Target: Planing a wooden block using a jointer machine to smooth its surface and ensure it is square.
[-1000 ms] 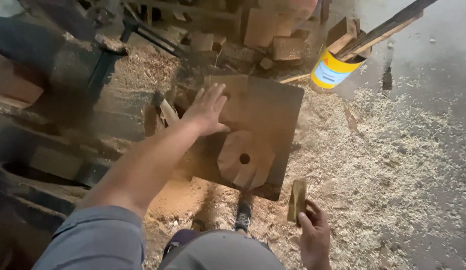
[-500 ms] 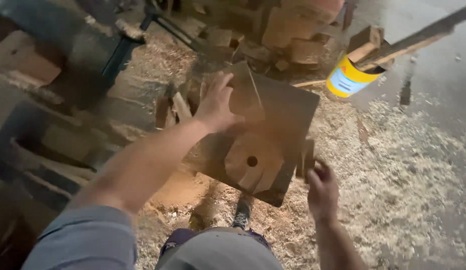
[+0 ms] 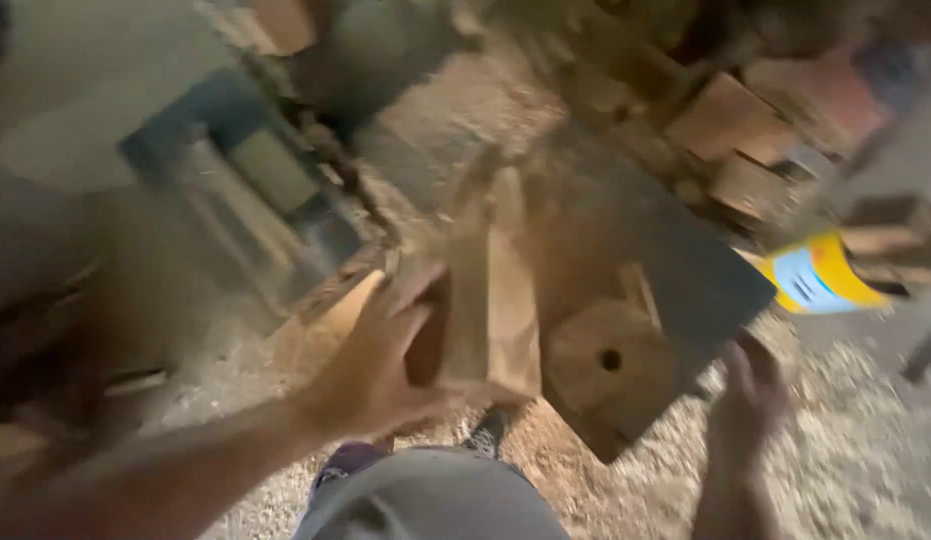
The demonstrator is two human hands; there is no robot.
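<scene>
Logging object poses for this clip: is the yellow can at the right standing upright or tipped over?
Tipped. The yellow can lies slanted across the picture, its long side showing, next to wood offcuts. Motion blur hides whether it is open.

Woodworking shop, floor level.
Sawdust (image 3: pixel 836 450) covers the ground, offcut wood blocks (image 3: pixel 731 120) piled behind, a dark board (image 3: pixel 676 260) with a round drilled wooden piece (image 3: pixel 611 365).
</scene>
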